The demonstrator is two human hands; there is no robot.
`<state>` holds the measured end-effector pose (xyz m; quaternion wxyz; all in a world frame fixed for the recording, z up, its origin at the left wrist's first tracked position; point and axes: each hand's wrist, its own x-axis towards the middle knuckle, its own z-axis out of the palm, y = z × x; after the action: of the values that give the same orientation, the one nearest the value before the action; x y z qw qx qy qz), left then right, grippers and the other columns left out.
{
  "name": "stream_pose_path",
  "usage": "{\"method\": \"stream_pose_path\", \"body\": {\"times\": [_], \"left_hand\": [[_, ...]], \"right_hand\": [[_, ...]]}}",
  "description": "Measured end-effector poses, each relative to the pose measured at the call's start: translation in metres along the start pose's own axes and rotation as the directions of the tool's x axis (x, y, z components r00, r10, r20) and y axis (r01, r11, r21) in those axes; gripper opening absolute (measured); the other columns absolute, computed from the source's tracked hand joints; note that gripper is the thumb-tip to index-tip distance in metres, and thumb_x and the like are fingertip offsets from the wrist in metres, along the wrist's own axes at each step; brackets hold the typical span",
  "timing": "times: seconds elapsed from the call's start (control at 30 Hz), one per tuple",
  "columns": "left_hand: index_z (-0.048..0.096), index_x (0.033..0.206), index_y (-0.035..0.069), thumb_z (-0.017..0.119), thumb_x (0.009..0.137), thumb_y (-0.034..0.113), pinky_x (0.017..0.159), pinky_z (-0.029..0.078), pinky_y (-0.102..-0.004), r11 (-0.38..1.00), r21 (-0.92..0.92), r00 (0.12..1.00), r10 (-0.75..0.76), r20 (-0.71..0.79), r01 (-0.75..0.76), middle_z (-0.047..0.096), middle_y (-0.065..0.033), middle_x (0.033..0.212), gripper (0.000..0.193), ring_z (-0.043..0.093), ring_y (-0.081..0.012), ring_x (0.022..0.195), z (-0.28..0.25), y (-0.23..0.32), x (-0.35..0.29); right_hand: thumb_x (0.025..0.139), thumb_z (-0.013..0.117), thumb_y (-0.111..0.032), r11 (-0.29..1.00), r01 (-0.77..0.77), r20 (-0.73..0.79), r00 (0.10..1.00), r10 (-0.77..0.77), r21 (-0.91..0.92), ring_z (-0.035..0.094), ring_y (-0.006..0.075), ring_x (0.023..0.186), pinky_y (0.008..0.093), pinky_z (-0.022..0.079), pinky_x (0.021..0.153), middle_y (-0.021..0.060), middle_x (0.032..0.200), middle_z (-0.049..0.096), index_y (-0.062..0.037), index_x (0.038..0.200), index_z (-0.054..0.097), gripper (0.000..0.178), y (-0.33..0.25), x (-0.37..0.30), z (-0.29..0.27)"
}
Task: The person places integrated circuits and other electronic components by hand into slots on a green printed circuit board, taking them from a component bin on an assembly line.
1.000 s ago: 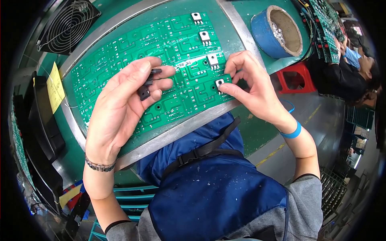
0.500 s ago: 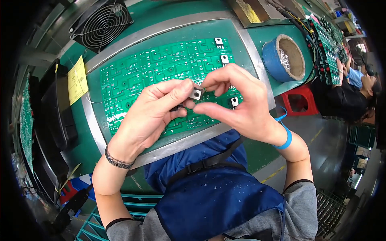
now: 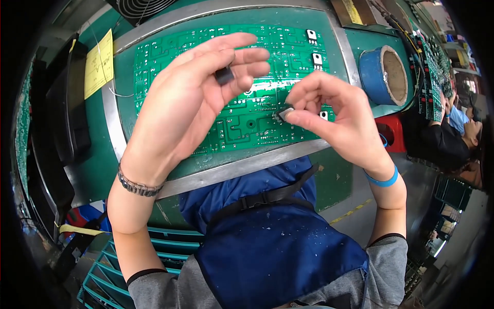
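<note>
A large green circuit board (image 3: 236,135) lies on the bench under my hands. Between the thumb and fingertips of my right hand (image 3: 342,110) is a transistor (image 3: 285,114) with a metal tab, held tilted just over the board's right part. My left hand (image 3: 185,98) is raised over the board's left half, fingers partly extended, with a small black component (image 3: 224,75) held at the finger bases. Along the board's right side stand an upper transistor (image 3: 311,35) and a second transistor (image 3: 317,58). A third transistor (image 3: 323,115) is partly covered by my right hand.
A metal frame bar (image 3: 242,175) borders the work area. To the right is a blue ring-shaped container (image 3: 378,76); beyond it, more circuit boards (image 3: 429,72) and another person (image 3: 442,139). On the left are a yellow note (image 3: 99,64) and a black tray (image 3: 69,113). A fan (image 3: 141,6) stands behind.
My hands have moved apart. The right hand has carried a transistor rightward from the left fingers, while the left hand has risen and opened its fingers somewhat. The whole view has shifted.
</note>
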<state>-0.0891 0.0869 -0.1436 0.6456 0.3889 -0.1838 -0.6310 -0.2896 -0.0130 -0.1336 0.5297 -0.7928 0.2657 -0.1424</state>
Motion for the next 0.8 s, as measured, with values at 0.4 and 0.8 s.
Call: {"method": "stream_pose_path", "body": {"times": [0.4, 0.8], "left_hand": [[0.043, 0.129, -0.013, 0.048, 0.098, 0.009, 0.096, 0.05, -0.029, 0.997, -0.058, 0.997, 0.056, -0.047, -0.058, 0.057, -0.0223, 0.122, 0.038, 0.055, -0.024, 0.119, -0.01, -0.007, 0.007], [0.039, 0.127, -0.017, 0.047, 0.098, 0.004, 0.11, 0.041, -0.0348, 0.995, -0.067, 0.995, 0.067, -0.073, -0.072, 0.049, -0.0297, 0.129, 0.038, 0.049, -0.0299, 0.126, -0.002, -0.009, 0.004]], "right_hand": [[0.076, 0.075, -0.014, 0.934, 0.126, 0.077, 0.991, -0.106, -0.334, 0.056, 0.0193, 0.07, 0.0331, 0.043, 0.07, 0.0034, 0.073, 0.067, -0.007, 0.079, 0.071, 0.009, 0.002, 0.012, 0.019], [0.075, 0.075, -0.015, 0.882, 0.261, 0.102, 0.965, -0.24, -0.393, 0.056, 0.022, 0.071, 0.0352, 0.045, 0.066, 0.0032, 0.073, 0.066, -0.0081, 0.079, 0.07, 0.009, 0.012, 0.017, 0.024]]}}
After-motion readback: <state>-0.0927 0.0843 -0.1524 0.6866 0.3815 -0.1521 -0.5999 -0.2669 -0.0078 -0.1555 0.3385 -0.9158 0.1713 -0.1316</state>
